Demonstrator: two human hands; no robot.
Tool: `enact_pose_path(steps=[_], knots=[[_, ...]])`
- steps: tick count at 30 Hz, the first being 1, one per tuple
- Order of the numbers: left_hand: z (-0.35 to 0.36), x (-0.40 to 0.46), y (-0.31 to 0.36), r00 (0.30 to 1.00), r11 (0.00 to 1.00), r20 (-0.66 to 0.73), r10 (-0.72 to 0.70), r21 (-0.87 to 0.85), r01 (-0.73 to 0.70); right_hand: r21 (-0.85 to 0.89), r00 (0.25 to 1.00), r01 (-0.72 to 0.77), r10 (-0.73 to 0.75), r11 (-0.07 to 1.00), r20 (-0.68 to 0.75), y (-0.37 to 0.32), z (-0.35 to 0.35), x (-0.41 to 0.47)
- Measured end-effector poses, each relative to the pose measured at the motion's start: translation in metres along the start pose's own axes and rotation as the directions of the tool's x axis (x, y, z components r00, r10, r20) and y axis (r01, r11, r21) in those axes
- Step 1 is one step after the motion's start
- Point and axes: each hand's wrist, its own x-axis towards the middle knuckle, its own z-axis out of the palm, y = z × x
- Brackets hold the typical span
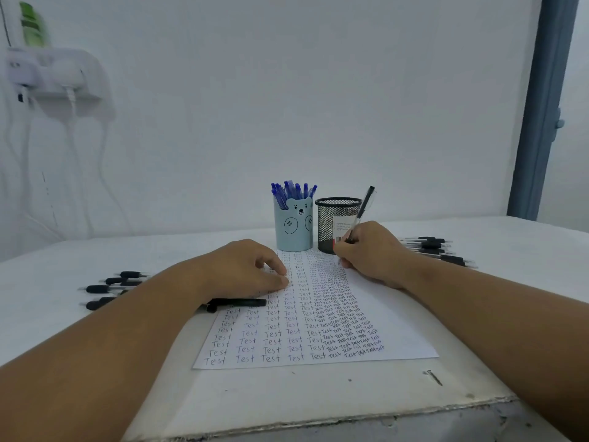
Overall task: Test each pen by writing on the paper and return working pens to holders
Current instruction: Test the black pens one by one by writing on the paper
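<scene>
A white sheet of paper (392, 327) lies flat near the surface's front edge, filled with columns of the handwritten word "Test". Behind it stand two holders: a light blue bear-faced cup (293, 229) (crowded with blue pens (291, 190)) and a black mesh cup (331, 224). A black-capped pen (361, 213) tilts upright over the paper's far right corner. More black pens lie toward the left edge (110, 290), toward the right edge (435, 248), and one on the paper's left side (237, 304).

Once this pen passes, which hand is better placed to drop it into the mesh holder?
Right. The right hand already grips the black pen beside the mesh holder; the left hand rests on the paper.
</scene>
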Motion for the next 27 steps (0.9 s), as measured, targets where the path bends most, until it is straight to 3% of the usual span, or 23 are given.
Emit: enact_pose_path(steps=[27], knots=[[-0.0013,-0.0042,0.0027,1.000,1.000,0.010,-0.016,-0.026,0.016,-0.073,0.999,0.050,-0.050,0.996,0.001,-0.0025,-0.0011,-0.0021]])
